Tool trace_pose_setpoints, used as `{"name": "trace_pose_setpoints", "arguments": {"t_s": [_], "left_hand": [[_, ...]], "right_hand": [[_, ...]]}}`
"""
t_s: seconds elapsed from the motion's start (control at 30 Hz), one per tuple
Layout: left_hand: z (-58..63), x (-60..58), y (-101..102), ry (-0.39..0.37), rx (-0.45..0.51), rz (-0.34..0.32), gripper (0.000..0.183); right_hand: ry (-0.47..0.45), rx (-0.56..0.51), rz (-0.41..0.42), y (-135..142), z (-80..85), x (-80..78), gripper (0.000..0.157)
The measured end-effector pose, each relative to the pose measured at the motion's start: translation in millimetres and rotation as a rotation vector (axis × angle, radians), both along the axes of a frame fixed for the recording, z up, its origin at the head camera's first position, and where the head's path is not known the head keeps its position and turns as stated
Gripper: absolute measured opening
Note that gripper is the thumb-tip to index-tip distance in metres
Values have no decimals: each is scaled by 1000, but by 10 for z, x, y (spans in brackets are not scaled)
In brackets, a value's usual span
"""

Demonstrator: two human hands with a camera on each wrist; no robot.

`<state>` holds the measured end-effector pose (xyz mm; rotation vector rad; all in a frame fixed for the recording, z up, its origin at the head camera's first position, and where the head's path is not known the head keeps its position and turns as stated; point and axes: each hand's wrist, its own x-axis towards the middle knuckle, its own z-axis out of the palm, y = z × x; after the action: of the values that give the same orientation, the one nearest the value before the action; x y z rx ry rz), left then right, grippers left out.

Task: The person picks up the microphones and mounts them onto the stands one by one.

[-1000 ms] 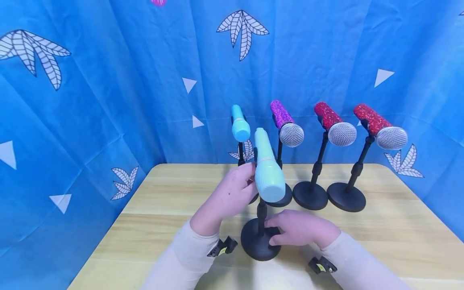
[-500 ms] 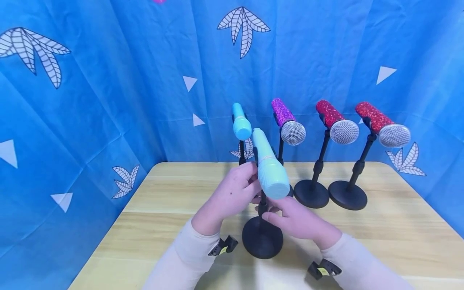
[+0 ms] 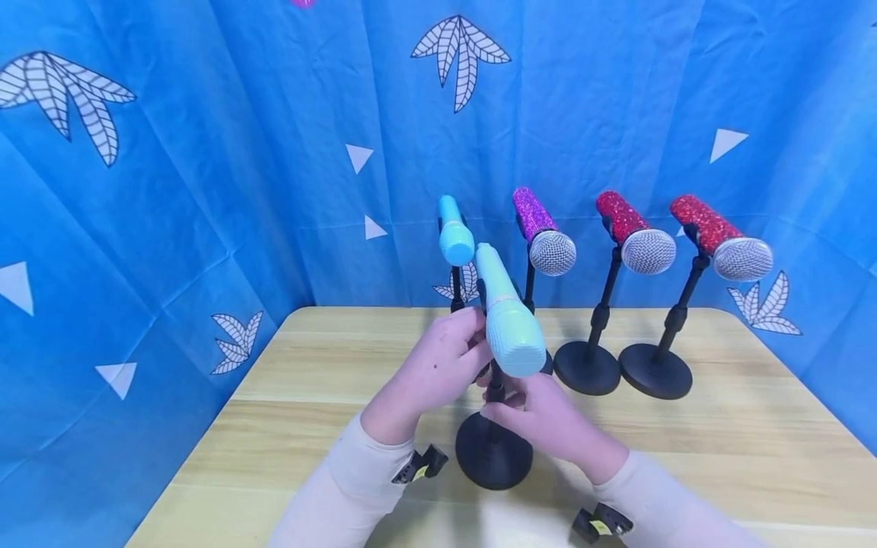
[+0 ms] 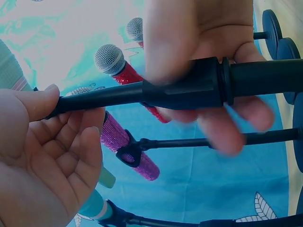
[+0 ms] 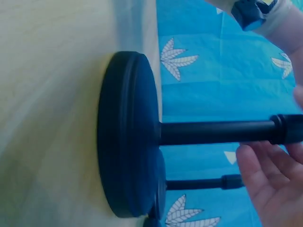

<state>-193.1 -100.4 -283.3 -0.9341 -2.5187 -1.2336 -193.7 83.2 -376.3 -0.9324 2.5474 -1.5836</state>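
In front of me a pale mint microphone (image 3: 515, 335) sits in the clip of a black microphone stand (image 3: 493, 460), its head tilted down towards me. My left hand (image 3: 441, 361) pinches the thin upper pole below the clip, thumb against fingertips, as the left wrist view shows. Lower down, my right hand (image 3: 544, 422) holds the thicker collar (image 4: 189, 85) of the same stand between thumb and fingers; these fingers are blurred in that view. The round base (image 5: 130, 135) rests on the table in the right wrist view.
Behind stand a blue microphone (image 3: 456, 240), a purple glitter microphone (image 3: 534, 221) and two red glitter microphones (image 3: 623, 217), all on black stands. The wooden table (image 3: 308, 365) ends at a blue patterned curtain (image 3: 329, 152).
My right hand has moved up from near the stand's base to its collar, then slightly left around it. My left hand stays at the upper pole; the mint microphone has tilted slightly.
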Motion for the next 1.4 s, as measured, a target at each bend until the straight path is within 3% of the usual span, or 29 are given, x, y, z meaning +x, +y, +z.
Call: {"name": "trace_pose_setpoints", "arguments": {"t_s": [0.1, 0.2, 0.3, 0.47, 0.67, 0.8, 1.0, 1.2, 1.3, 1.4], "left_hand": [[1, 4, 3, -19, 16, -17, 11], [6, 4, 7, 9, 4, -10, 11], [8, 1, 11, 31, -11, 1, 11], [12, -5, 15, 25, -9, -7, 9], [8, -9, 34, -15, 18, -30, 10], [12, -21, 27, 43, -20, -5, 10], [12, -22, 23, 49, -15, 3, 9], [-1, -11, 16, -20, 14, -14, 7], [-9, -4, 18, 11, -3, 3, 8], [-10, -5, 23, 39, -24, 16, 8]], "right_hand": [[82, 22, 37, 49, 23, 11, 33], [135, 41, 56, 82, 48, 6, 25], [104, 47, 13, 73, 57, 7, 21], [29, 9, -65, 20, 28, 9, 28], [154, 25, 39, 66, 50, 13, 26], [161, 37, 26, 77, 59, 1, 15], [94, 23, -66, 22, 56, 1, 26], [218, 66, 15, 75, 85, -16, 18], [272, 94, 9, 92, 91, -17, 14], [264, 94, -29, 81, 76, -14, 16]]}}
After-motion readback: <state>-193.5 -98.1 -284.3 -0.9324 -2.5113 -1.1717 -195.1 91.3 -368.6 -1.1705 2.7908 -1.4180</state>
